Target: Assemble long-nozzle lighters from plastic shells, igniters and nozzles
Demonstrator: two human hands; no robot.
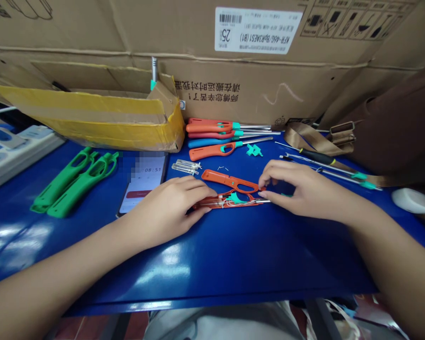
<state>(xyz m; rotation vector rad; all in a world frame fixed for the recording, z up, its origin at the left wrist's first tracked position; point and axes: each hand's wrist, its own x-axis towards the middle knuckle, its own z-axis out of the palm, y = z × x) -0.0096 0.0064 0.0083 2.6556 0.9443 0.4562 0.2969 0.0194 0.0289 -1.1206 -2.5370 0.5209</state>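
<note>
One orange casing (pixel 233 205) between left hand (pixel 175 202), pinching its end, and right hand (pixel 302 188), near-pinched, hold unclear.

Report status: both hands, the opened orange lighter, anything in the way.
Left hand gripping opened orange plastic lighter shell. Right hand by its slim silver metal rod, hold unclear. Loose orange plastic half-shell close alongside, possibly crowding right hand.

White label (pixel 257 29) on carton (pixel 102 30): "25", seemingly "KFR-46G/BpR3AES1(B1)"; phone (pixel 151 177): "08:51".

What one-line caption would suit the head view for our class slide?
Left hand and right hand at an opened orange lighter on a blue table, a yellow-taped cardboard box behind.
</note>
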